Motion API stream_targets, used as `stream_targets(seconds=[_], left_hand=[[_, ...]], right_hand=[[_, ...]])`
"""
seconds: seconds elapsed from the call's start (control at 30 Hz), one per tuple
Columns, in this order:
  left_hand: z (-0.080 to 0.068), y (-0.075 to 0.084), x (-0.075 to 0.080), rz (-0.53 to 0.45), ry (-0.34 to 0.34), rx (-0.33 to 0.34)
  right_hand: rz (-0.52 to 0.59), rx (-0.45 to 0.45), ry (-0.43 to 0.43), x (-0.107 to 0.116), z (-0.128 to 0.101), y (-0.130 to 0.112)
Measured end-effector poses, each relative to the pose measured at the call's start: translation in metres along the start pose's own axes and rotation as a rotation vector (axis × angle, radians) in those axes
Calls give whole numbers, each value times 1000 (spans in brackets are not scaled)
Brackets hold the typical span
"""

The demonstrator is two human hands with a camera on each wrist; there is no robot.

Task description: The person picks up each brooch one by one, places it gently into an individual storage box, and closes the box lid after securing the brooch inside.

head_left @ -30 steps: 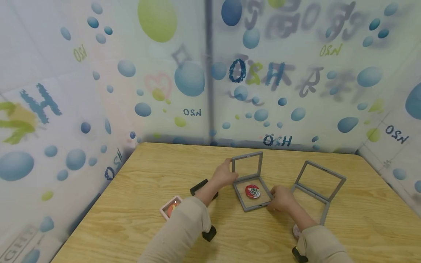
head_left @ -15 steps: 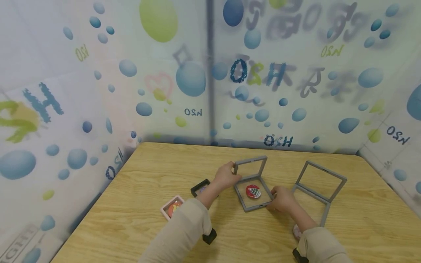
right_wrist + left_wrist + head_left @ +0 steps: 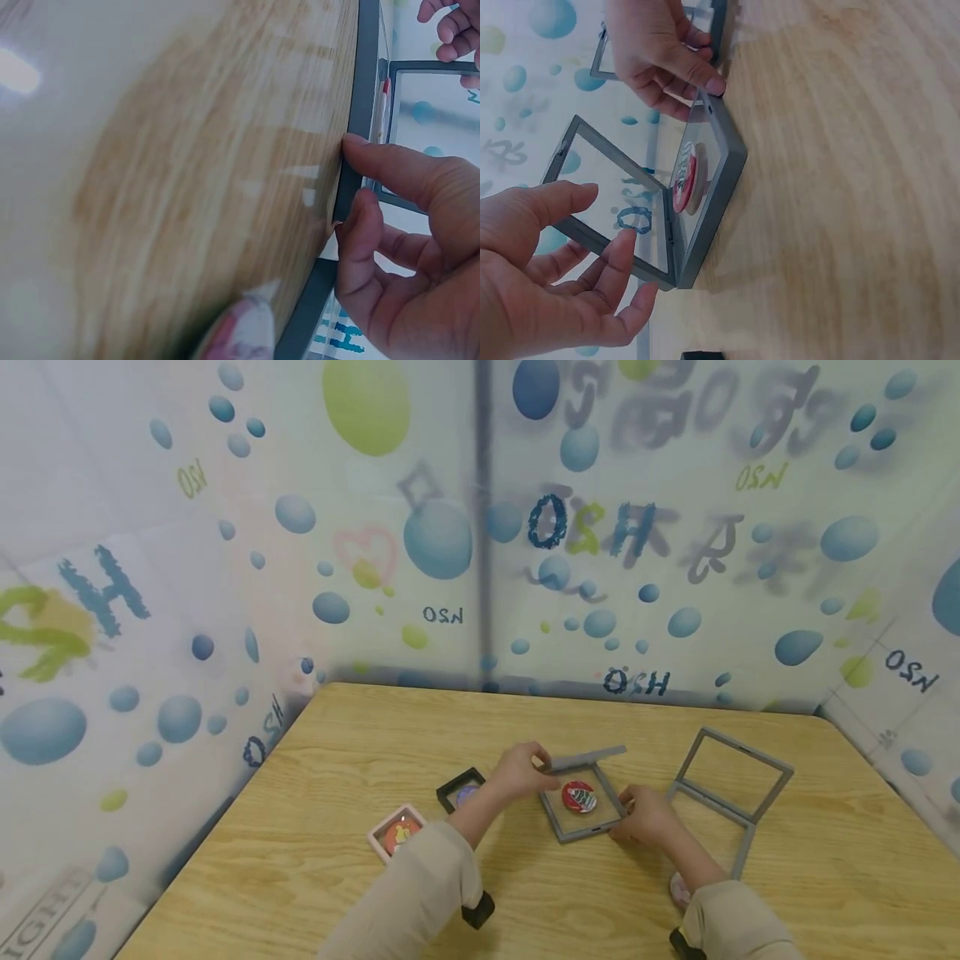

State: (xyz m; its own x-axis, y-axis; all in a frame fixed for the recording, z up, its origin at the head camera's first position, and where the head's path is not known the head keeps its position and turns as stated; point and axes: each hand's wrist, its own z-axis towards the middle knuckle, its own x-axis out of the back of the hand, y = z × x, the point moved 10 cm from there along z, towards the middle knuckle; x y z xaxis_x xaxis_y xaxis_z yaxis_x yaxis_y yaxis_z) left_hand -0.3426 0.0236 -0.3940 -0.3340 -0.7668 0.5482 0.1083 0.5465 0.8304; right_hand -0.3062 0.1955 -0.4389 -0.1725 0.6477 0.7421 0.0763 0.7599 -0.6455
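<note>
L. hand [image 3: 517, 771] fingers curled on lid [image 3: 587, 757], nearly lowered; r. hand [image 3: 647, 815] pinches gray frame case [image 3: 581, 827]; badge [image 3: 578, 797] seated, closure judged unfinished.

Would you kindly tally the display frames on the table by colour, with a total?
Grey frames: 2, one under both hands, one standing open at right
Black frame: 1
Pink frame: 1
Total: 4
</note>
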Motion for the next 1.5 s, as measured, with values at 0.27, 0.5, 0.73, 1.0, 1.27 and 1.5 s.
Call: stream_targets(seconds=[0.27, 0.5, 0.73, 1.0, 1.27, 1.5], left_hand=[[-9, 10, -13, 151, 46, -142], [-14, 9, -27, 299, 12, -191], [-15, 9, -42, 518, -9, -233], [-17, 2, -49, 597, -9, -168], [-11, -5, -47, 715, 73, 14], [-4, -11, -54, 760, 63, 22]], right_hand=[[-8, 19, 6, 4, 0, 2], [6, 11, 21, 7, -2, 4], [69, 28, 28, 5, -2, 4], [70, -6, 19, 3, 0, 6], [58, 4, 23, 3, 0, 3], [36, 15, 29, 4, 0, 0]])
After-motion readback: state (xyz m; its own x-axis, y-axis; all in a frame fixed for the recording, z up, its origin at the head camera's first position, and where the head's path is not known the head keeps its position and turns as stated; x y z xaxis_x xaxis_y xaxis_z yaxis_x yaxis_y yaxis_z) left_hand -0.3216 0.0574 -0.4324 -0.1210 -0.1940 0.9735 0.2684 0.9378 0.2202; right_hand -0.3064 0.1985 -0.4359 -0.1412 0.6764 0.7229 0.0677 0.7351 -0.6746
